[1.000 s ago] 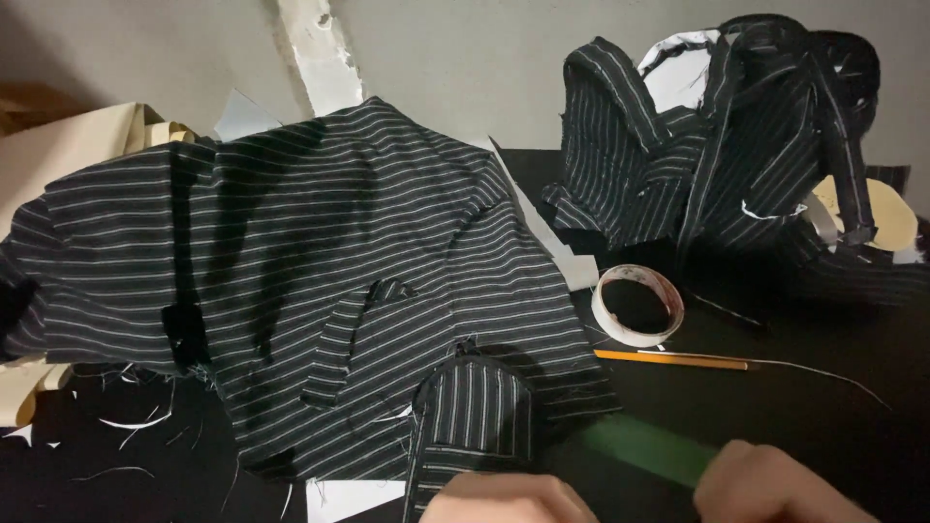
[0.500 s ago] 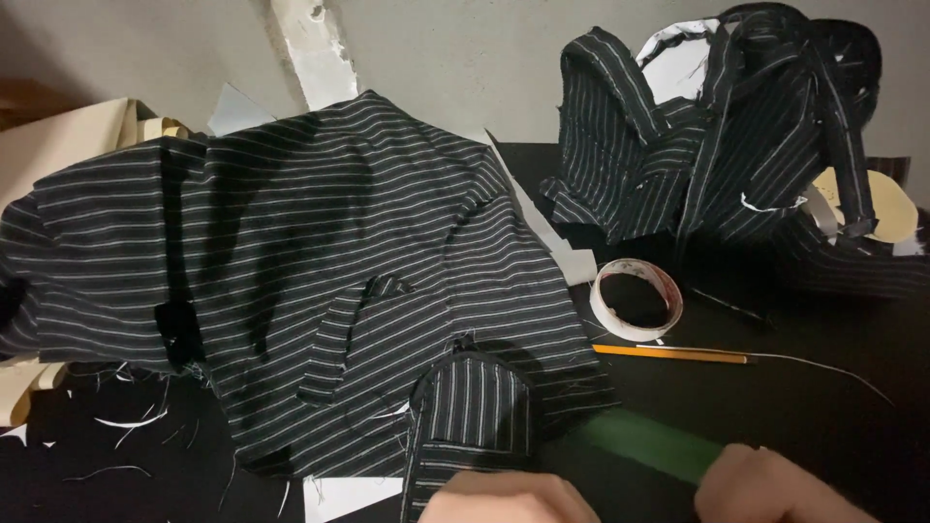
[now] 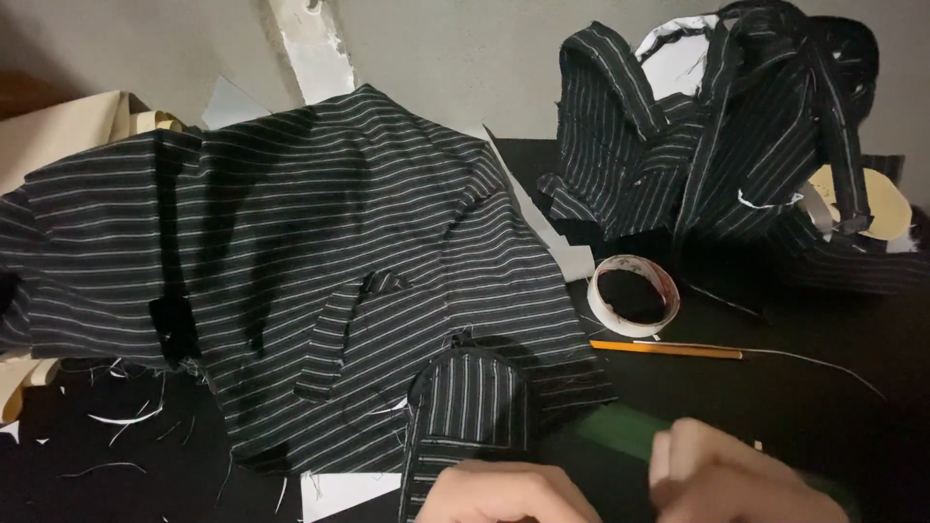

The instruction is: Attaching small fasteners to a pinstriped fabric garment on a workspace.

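A black cloth with thin white stripes (image 3: 291,252) lies spread over the left of a dark table (image 3: 833,407). A small rounded striped piece (image 3: 475,397) rests at its near edge. My left hand (image 3: 509,492) sits at the bottom edge, on or just below that piece; its fingers are cut off by the frame. My right hand (image 3: 736,479) is beside it at the bottom right, lying over a green flat strip (image 3: 620,429). Whether it grips the strip is not clear.
A roll of white tape (image 3: 635,295) and an orange pencil (image 3: 668,349) lie right of the cloth. A heap of striped cloth pieces (image 3: 717,136) stands at the back right. Beige paper (image 3: 58,136) sits at the far left; thread scraps (image 3: 116,416) litter the near left.
The hands stay at the bottom edge, shifting only slightly. The view has drifted a little. Cloth, tape and pencil have not moved.
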